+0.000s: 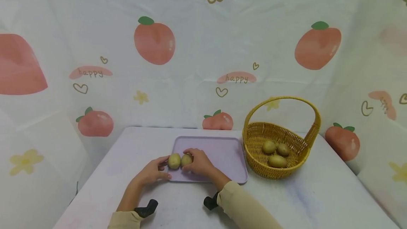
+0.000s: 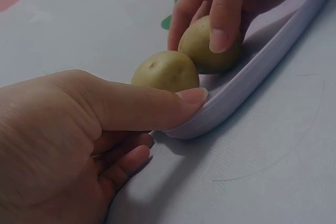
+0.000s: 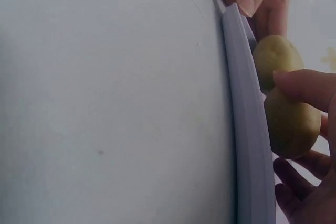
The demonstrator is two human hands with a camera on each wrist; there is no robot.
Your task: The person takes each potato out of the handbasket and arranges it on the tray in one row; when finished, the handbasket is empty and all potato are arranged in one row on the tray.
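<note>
Two yellowish potatoes lie side by side at the left end of a pale purple tray. My right hand grips the right-hand potato, thumb on one side and fingers on the other. Beside it, touching or nearly so, sits the left-hand potato. My left hand is at the tray's left end, its thumb stretched along the corner rim. Its index finger reaches close to the left-hand potato; the left wrist view hides whether it touches. The other left fingers bend loosely below the thumb.
To the right of the tray stands a yellow woven basket with a tall arched handle. Three potatoes lie inside it. The white table meets a printed cloth backdrop behind and at the sides.
</note>
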